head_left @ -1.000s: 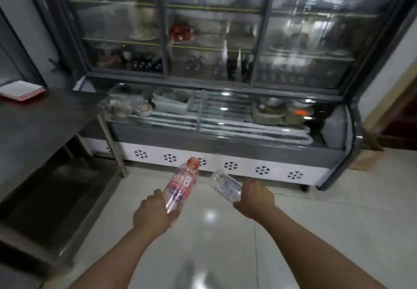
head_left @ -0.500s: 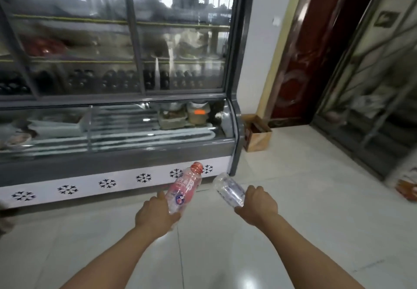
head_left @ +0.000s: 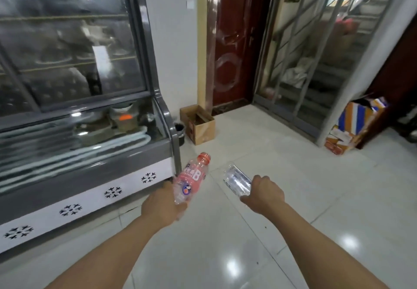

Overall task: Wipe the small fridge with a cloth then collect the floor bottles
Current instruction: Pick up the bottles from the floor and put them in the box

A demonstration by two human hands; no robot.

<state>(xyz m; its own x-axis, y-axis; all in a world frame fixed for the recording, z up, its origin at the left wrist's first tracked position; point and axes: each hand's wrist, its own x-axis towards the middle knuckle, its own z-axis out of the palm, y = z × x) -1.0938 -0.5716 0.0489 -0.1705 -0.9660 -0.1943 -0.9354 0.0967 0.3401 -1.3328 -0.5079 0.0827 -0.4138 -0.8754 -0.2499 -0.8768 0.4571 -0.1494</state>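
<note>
The left hand [head_left: 163, 207] grips a pink bottle [head_left: 191, 179] by its base, neck tilted up and away. The right hand [head_left: 265, 192] curls round a clear bottle [head_left: 237, 179], held beside the pink one, above the floor [head_left: 225, 255]. The fridge [head_left: 79, 130] stands at left; a cardboard box [head_left: 199, 125] sits beyond its far right corner.

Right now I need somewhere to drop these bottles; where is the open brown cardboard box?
The open brown cardboard box sits on the floor ahead, centre of the head view, between the fridge's right corner and the dark red door.
</note>
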